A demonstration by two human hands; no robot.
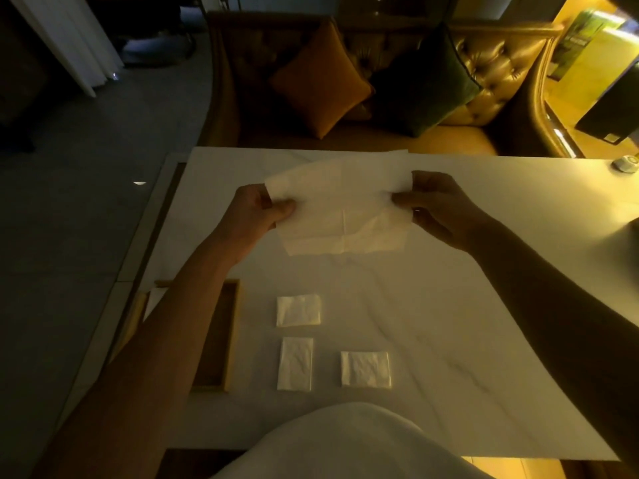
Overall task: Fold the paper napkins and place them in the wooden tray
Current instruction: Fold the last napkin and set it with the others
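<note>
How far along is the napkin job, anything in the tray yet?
Done: three folded napkins lie on the table beside the wooden tray, not in it. In hand: left hand and right hand pinch an unfolded napkin by its sides, above the table. Left: fold it, then move all four into the tray, partly hidden by the left arm.

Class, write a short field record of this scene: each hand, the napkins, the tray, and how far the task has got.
Open napkin: unfolded, held above the table
Left hand: pinches its left edge
Right hand: pinches its right edge
Folded napkins: three, lying on the table, right of the tray
Wooden tray: at the left, partly hidden by the left forearm
Stage: three folded napkins not yet in the tray
</note>
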